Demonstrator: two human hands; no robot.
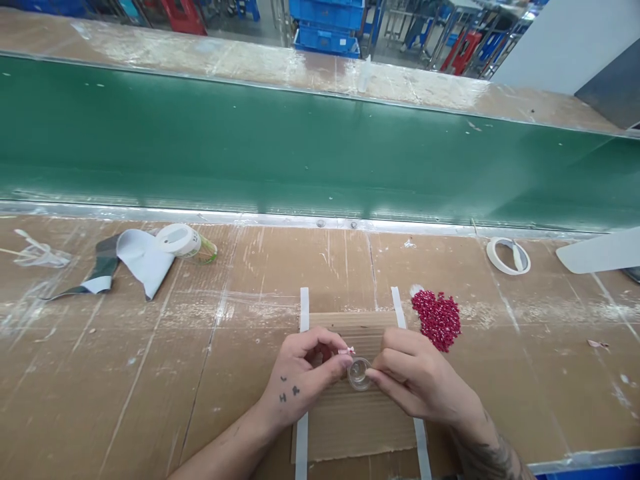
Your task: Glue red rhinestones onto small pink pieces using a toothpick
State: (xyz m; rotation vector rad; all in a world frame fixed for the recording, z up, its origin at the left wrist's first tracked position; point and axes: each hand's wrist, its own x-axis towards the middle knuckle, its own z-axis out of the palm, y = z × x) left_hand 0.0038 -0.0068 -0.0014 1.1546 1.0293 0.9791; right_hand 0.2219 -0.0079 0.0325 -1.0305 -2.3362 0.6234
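My left hand [313,367] pinches a tiny pink-and-white piece [346,351] between thumb and forefinger; its exact kind is too small to make out. Right beside it, my right hand [420,373] grips the rim of a small clear round cup [359,375] with thumb and fingertips. Both hands are over a corrugated cardboard sheet [360,427], which is taped down along its left and right sides. Past my right hand lies a heap of small shiny dark red beads [437,320].
A tape roll [508,257] lies at the right. To the left are a white-lidded tub [185,241], a white-and-dark cloth [143,257] and some thin white sticks [37,253]. Beyond the table edge runs a green conveyor belt [280,147]. Blue crates [327,30] stand in the background.
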